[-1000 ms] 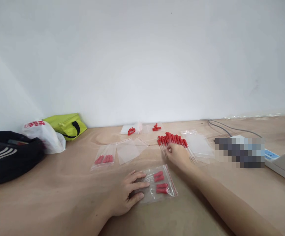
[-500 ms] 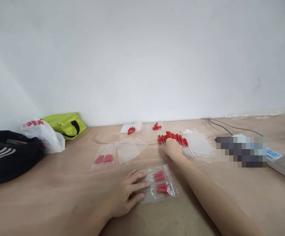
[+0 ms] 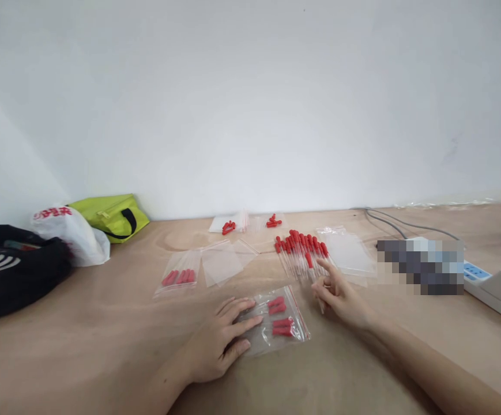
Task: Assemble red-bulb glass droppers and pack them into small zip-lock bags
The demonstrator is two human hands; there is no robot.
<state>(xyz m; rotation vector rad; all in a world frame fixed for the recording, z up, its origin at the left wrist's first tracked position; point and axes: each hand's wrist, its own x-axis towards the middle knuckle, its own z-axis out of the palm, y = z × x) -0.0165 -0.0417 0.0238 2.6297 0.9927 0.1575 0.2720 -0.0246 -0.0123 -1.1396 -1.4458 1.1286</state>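
My left hand (image 3: pixel 222 337) lies flat with fingers spread on the left edge of a clear zip bag (image 3: pixel 291 337) that holds several red-capped droppers (image 3: pixel 278 317). My right hand (image 3: pixel 341 297) sits just right of that bag, near the close end of a row of loose red-capped glass droppers (image 3: pixel 300 245) on the wooden table (image 3: pixel 103 346). Its thumb and fingers pinch one dropper (image 3: pixel 309 260), whose red cap lies slightly below the row.
Another filled bag (image 3: pixel 179 278) and empty clear bags (image 3: pixel 224 262) lie to the left, with more bags (image 3: pixel 349 253) at the right. Small red caps (image 3: pixel 229 227) sit by the wall. A black bag (image 3: pixel 12 271), a white plastic bag (image 3: pixel 71 233) and a green pouch (image 3: pixel 109 216) stand far left. A power strip (image 3: pixel 492 282) lies at the right.
My right hand has pulled back from on top of the dropper row toward me and to the right, drawing one dropper out of the row. My left hand has stayed on the bag.
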